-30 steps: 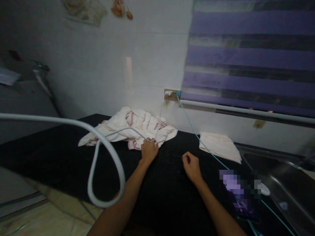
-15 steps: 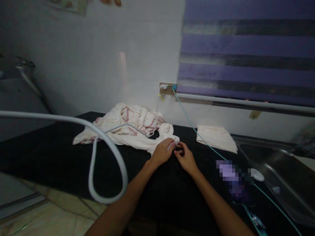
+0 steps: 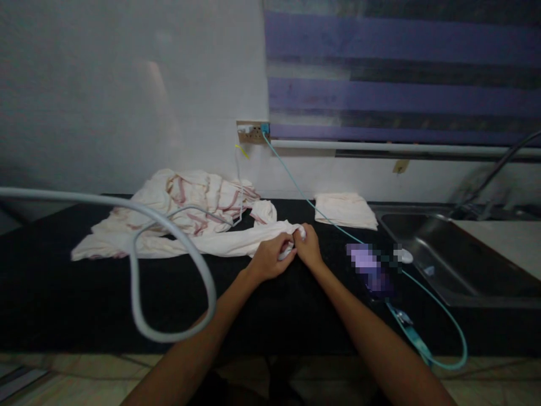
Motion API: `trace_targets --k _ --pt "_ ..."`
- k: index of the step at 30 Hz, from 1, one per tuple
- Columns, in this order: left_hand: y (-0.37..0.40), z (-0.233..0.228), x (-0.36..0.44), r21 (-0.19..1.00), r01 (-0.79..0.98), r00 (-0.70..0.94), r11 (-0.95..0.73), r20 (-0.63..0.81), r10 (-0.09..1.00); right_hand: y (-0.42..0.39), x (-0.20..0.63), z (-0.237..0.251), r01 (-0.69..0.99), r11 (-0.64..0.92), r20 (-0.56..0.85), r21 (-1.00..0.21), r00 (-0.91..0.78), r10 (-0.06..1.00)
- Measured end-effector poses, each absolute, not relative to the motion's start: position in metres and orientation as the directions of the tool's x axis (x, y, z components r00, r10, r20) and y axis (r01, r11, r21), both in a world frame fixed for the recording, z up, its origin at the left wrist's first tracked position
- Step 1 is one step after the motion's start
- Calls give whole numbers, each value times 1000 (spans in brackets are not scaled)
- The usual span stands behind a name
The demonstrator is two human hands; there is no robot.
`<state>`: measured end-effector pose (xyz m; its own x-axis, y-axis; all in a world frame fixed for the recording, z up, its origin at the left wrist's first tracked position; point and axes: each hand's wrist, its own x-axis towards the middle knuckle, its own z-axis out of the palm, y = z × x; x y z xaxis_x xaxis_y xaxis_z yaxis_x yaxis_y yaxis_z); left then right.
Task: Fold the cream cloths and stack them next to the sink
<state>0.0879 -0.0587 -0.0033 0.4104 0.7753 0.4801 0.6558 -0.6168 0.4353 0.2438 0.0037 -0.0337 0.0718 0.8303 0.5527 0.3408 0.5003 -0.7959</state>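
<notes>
Two hands meeting at the middle of a black table, near its front edge. Left hand curled around the end of a cream cloth with red stripes, grip pinching the bunched tip. Right hand pressed against it from the right, fingers closed on the same tip. Rest of the cloth trailing away leftward and back toward the table's rear edge, lying in a crumpled heap against the wall.

One second cloth, a folded cloth, flat at the rear edge, right of the hands and well apart from them. One teal cable running down from one wall socket across the table, passing between the hands and the folded cloth, looping past the front edge. One grey cable arcing in a loop over the table's left half, close to the camera. One steel sink sunk in at the table's right end, one small white object just beside its left rim. One striped purple blind above.
</notes>
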Motion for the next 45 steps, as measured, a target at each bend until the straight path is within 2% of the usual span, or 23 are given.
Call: trace_targets --k 3,5,9,11,14,17,19,23,26,29,31,34,36,38,41,43,45 --pt "-63 -11 104 369 669 567 -646 310 763 7 251 -26 299 489 550 -819 171 817" --pt "-61 -16 113 345 704 558 -621 273 784 8 257 -21 280 484 548 -829 235 803" --pt "-51 -16 114 316 867 294 -385 301 907 10 267 -11 207 453 498 -867 381 779" --pt "-44 -13 104 328 905 142 -270 365 920 11 269 -8 181 426 462 -886 406 789" --pt "-34 -12 86 434 848 67 -304 482 874 11 267 -8 135 393 415 -909 358 836" --pt "-28 -17 79 556 694 158 -457 501 851 11 262 -12 63 381 385 -922 254 888" --pt "-27 -21 83 616 614 195 -494 488 851 13 259 -16 49 361 364 -931 186 913" --pt "-24 -21 91 816 420 111 -398 389 915 14 255 -20 64 294 299 -954 73 952" --pt "-22 -17 90 874 351 32 -335 347 937 13 253 -20 112 275 283 -955 70 957" --pt "-27 -13 88 854 404 3 -328 358 934 13 255 -19 171 267 291 -949 141 946" --pt "-34 -11 90 793 523 26 -312 352 936 14 259 -18 190 256 292 -948 193 937" --pt "-43 -7 95 550 752 147 -364 398 906 16 269 -17 221 268 327 -938 301 896" --pt "-45 -5 99 387 809 223 -442 495 840 15 275 -17 260 312 392 -914 361 846" --pt "-46 -2 100 292 823 254 -487 578 775 12 277 -17 318 358 462 -878 365 808" --pt "-47 1 101 307 796 288 -521 566 773 4 275 -16 441 386 539 -810 301 787" --pt "-48 0 102 406 767 284 -497 479 831 -1 273 -11 503 412 584 -760 251 772" --pt "-49 -2 105 505 766 216 -397 381 899 -6 270 -4 510 468 635 -722 220 740"
